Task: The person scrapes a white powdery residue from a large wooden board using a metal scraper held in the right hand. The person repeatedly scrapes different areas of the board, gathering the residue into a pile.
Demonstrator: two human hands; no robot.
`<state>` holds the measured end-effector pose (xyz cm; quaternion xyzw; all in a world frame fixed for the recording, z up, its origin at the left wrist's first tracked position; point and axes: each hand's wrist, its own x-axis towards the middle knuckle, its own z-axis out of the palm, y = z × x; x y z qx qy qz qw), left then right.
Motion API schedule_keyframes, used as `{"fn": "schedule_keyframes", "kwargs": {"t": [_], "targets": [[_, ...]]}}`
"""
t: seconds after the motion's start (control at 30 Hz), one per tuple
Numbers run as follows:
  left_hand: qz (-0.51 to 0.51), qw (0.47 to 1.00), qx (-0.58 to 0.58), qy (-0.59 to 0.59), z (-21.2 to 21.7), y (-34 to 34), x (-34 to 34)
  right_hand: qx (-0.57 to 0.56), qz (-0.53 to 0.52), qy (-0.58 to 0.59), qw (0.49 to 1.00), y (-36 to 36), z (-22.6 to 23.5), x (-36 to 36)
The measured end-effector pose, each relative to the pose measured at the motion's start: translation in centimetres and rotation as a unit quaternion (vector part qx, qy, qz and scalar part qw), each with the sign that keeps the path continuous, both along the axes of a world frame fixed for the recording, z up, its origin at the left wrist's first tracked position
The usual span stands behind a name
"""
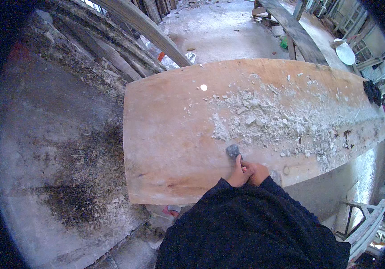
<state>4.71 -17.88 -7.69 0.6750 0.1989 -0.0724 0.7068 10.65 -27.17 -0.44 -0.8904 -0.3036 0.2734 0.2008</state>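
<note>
My left hand (237, 176) and my right hand (259, 173) are close together at the near edge of a long wooden board (165, 134). Just beyond my fingers, a grey, flat-ended scraper (232, 151) rests against the wood, its dark handle running back between both hands. A finger of the left hand lies along the handle, while the fingers of the right close around its rear end. Much of the grip is hidden by the hands themselves. Past the scraper spreads a heap of whitish flakes and crumbs (264, 119).
A white round spot (203, 87) shows on the board's far left. Old timbers (89, 49) lean beyond its left end, over a dirty, blackened floor (80, 188). A black clump (372, 93) sits at the right end. A pale wooden trestle (367, 228) stands lower right.
</note>
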Motion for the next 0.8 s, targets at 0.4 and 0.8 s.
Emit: {"fn": "schedule_keyframes", "kwargs": {"t": [0.4,0.8], "targets": [[0.004,0.99,0.142,-0.018,0.2,3.4,0.9,0.01,-0.045,-0.013,0.999,4.0,-0.6,1.2],[-0.011,0.99,0.143,0.018,0.9,6.9,4.4,0.103,-0.057,-0.024,0.993,6.8,-3.2,4.0]]}}
